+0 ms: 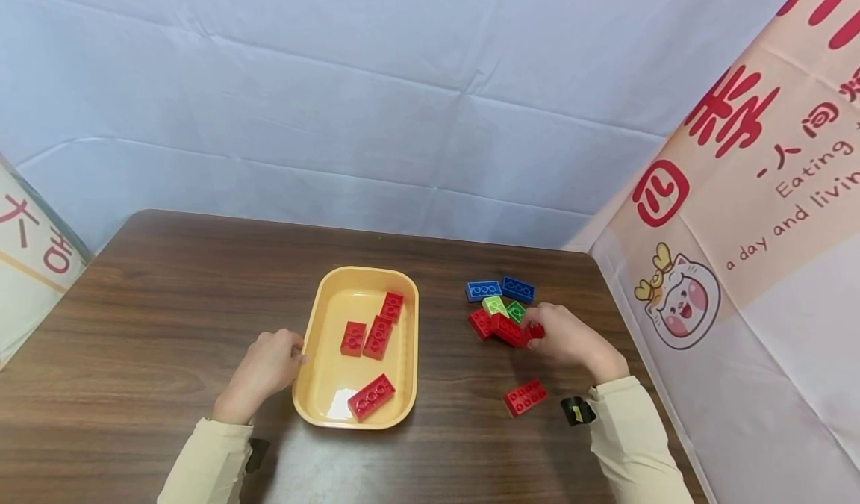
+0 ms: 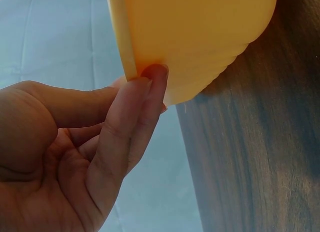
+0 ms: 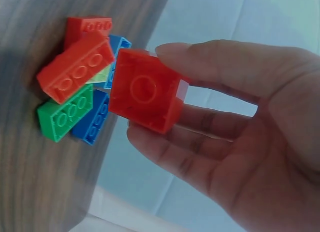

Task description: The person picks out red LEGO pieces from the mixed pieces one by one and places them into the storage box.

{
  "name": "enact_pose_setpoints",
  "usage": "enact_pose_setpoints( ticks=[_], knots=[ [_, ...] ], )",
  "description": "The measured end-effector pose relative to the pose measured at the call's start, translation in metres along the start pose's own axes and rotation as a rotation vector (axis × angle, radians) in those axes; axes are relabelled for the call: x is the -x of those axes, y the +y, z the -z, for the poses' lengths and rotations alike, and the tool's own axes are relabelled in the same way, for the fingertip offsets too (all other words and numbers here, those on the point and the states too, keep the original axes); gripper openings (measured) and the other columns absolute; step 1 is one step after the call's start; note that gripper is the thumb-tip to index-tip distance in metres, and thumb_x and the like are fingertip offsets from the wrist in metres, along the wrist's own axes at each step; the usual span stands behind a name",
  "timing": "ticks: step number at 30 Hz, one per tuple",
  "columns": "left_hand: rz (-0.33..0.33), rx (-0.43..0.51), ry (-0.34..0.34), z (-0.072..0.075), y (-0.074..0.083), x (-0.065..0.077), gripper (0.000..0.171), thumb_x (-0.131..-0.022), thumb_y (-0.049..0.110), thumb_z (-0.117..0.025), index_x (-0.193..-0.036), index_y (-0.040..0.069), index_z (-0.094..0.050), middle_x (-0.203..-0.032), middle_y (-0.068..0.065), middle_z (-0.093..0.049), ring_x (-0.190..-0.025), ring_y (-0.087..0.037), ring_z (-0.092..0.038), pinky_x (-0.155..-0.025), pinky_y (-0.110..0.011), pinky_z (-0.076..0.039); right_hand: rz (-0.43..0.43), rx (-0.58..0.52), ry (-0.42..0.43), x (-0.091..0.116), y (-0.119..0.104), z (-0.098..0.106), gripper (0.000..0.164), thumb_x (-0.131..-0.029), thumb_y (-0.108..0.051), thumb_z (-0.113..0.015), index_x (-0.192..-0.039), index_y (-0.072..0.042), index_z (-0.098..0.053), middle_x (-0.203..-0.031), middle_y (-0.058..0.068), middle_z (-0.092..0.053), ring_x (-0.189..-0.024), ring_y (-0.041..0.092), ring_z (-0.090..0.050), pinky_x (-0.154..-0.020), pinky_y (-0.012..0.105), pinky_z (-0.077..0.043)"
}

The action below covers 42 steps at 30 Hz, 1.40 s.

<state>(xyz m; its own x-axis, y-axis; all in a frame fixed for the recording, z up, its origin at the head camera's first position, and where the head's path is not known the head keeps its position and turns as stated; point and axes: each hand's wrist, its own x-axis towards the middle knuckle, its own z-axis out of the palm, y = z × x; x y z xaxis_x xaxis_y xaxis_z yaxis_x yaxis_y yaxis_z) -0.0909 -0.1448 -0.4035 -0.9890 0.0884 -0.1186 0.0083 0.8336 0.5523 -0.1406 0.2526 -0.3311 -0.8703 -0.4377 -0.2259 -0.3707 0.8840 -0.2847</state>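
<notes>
My left hand (image 1: 264,364) pinches the left rim of a yellow plastic tray (image 1: 329,384); the left wrist view has thumb and fingers on either side of the tray's edge (image 2: 123,37). Inside the tray lie several red building bricks (image 1: 378,337). In my right hand (image 1: 566,334), thumb and fingers hold a square red brick (image 3: 142,90), its hollow underside facing the wrist camera. Just beyond it is a small pile with red bricks (image 1: 508,330), a light green brick (image 1: 495,306), a green brick (image 3: 67,113) and two blue bricks (image 1: 484,290).
A single red brick (image 1: 526,397) lies studs up on the brown wooden table (image 1: 181,302), nearer to me than the pile. Pale cloth (image 1: 302,116) hangs behind the table, and a printed banner (image 1: 759,213) borders the right side.
</notes>
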Motion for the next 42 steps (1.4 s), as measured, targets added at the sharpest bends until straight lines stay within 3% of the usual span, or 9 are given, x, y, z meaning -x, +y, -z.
enact_pose_setpoints(
  ticks=[9, 36, 42],
  knots=[
    [0.007, 0.002, -0.009, 0.000, 0.000, 0.000, 0.010, -0.077, 0.003, -0.061, -0.085, -0.001, -0.065, -0.067, -0.008, -0.058, -0.059, -0.020, -0.049, -0.054, -0.038, -0.045, 0.011, 0.018, 0.020, 0.001, -0.006, 0.008, 0.018, -0.075, -0.005, -0.066, -0.092, -0.004, -0.061, -0.086, 0.008, -0.056, -0.077, 0.022, -0.051, -0.070, 0.042, -0.050],
    [-0.011, 0.007, 0.009, 0.000, 0.000, 0.001, 0.005, -0.076, 0.002, -0.061, -0.077, 0.002, -0.065, -0.059, -0.004, -0.051, -0.055, -0.019, -0.045, -0.050, -0.034, -0.041, 0.084, 0.047, 0.017, -0.014, -0.027, 0.006, 0.016, -0.076, -0.004, -0.065, -0.092, -0.003, -0.061, -0.082, 0.005, -0.053, -0.074, 0.019, -0.046, -0.065, 0.035, -0.046],
    [-0.011, 0.009, 0.013, 0.001, 0.001, 0.000, 0.005, -0.076, 0.002, -0.060, -0.076, 0.002, -0.065, -0.058, -0.004, -0.049, -0.055, -0.019, -0.044, -0.050, -0.034, -0.040, 0.089, 0.053, -0.002, -0.020, -0.036, 0.002, 0.018, -0.077, -0.006, -0.066, -0.094, -0.003, -0.061, -0.085, 0.006, -0.053, -0.078, 0.020, -0.047, -0.069, 0.037, -0.048]
  ],
)
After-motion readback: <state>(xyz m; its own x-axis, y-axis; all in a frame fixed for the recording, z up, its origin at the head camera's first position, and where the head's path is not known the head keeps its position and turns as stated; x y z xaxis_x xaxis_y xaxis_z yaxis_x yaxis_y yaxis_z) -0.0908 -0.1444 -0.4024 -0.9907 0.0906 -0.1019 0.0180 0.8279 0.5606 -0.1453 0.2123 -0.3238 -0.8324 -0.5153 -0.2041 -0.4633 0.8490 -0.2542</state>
